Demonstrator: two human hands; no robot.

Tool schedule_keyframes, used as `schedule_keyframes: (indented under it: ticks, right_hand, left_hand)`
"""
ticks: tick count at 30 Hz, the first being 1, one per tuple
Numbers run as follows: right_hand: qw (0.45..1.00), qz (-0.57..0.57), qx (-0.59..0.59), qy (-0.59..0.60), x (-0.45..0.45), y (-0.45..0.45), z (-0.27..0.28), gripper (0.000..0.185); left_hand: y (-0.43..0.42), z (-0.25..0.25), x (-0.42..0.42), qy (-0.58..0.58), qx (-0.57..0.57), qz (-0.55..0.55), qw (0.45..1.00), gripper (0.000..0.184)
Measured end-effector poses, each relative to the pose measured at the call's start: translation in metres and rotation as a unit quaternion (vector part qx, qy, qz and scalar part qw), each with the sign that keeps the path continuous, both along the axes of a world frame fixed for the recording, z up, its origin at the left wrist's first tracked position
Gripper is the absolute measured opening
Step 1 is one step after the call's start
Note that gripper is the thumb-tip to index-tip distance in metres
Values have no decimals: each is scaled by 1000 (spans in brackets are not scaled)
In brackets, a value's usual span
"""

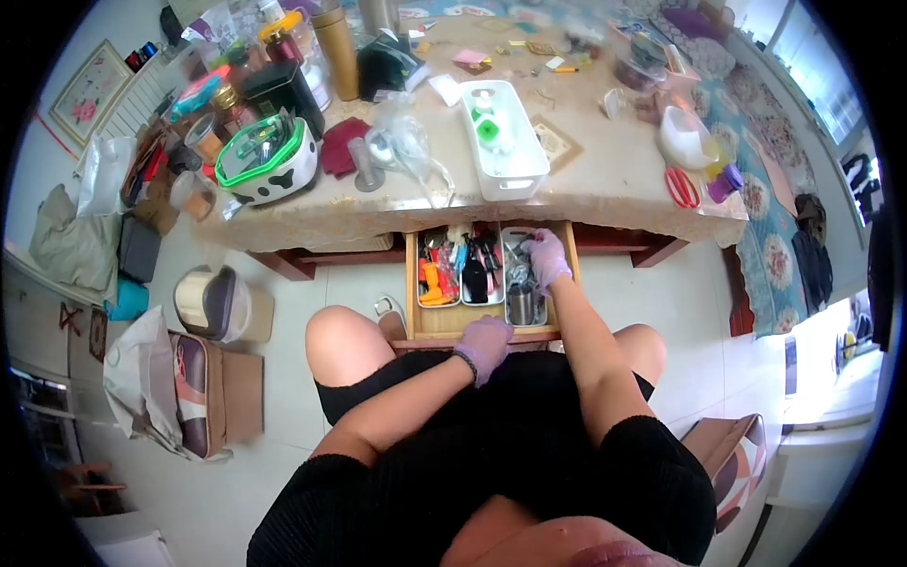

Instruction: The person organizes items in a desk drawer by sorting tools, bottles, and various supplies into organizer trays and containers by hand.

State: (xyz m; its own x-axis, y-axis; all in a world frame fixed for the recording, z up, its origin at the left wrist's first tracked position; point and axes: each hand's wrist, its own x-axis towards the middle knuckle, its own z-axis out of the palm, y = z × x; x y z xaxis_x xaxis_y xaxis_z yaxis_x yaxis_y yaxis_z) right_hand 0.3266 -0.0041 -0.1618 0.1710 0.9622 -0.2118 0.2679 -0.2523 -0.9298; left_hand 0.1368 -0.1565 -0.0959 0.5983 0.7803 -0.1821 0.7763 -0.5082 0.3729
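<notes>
An open wooden drawer (pixel 444 321) juts out from under the table in front of my lap. My left hand (pixel 485 348), in a thin lilac glove, is curled over the drawer's front edge. In the right-hand organizer tray (pixel 511 230) is my gloved right hand (pixel 546 257), its fingers bent down among metal items, with whatever they grip hidden. A metal cylinder (pixel 521 304) lies at the near end of that tray. To its left, one tray holds an orange tool (pixel 434 283) and red things; the middle one holds black items (pixel 477 278).
On the table stand a white basket (pixel 515 180) with green-capped bottles, a cow-patterned container (pixel 283 180), red scissors (pixel 682 188) and a gold flask (pixel 335 57). A lidded bin (pixel 210 300) and a box (pixel 236 402) are on the floor to the left.
</notes>
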Motion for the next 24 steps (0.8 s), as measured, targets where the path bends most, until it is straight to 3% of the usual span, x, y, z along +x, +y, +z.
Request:
schedule_keyframes:
  ticks: [1,2,5,7,10,11,12,14,15,17,18,20,24]
  right_hand:
    - [969,79,56,-225,-11,-8,21,46]
    - [924,113,-47,-362,-18,-18,43,55]
    - [879,128,2,-459,-26,-27,47,52]
    - [881,158,-23,-445,-24,-31,70,52]
    - [856,285,38,-430,-9,-41,99,41]
    - [840,356,-59,-405,-3,-41,118,39]
    - [812,420,-155,-375,-6,-48,174,38]
    - [798,485,-118,-338,8,-51,246,33]
    - [870,437,-143,-176,21,-44,267,28]
    - [920,352,-20,-173,44,-8,310,20]
    - [948,229,-12,-221,49,16,319,27]
    - [948,149,127,-251,50,92,319,28]
    - [912,111,235,-317,41,266,273,33]
  left_hand:
    - [-1,-4,1,0,0,0,1000,13]
    - [-1,-11,3,5,14,4,1000,13]
    - [1,-15,4,4,27,5,1000,15]
    - [1,-11,4,-1,17,6,1000,13]
    - [2,-17,2,-35,-10,24,999,14]
    - [2,-15,1,-36,-9,25,999,14]
    - [2,-3,-1,-27,-33,11,999,18]
    - [3,35,-11,-22,-71,-28,997,34]
    - [6,46,-13,-24,-73,-27,997,34]
    - [11,51,-17,-42,-118,-63,990,43]
    - [14,41,-17,-63,-103,-82,989,49]
    - [20,39,-11,-51,-121,-79,988,52]
    - [26,24,-5,-19,-201,-119,972,58]
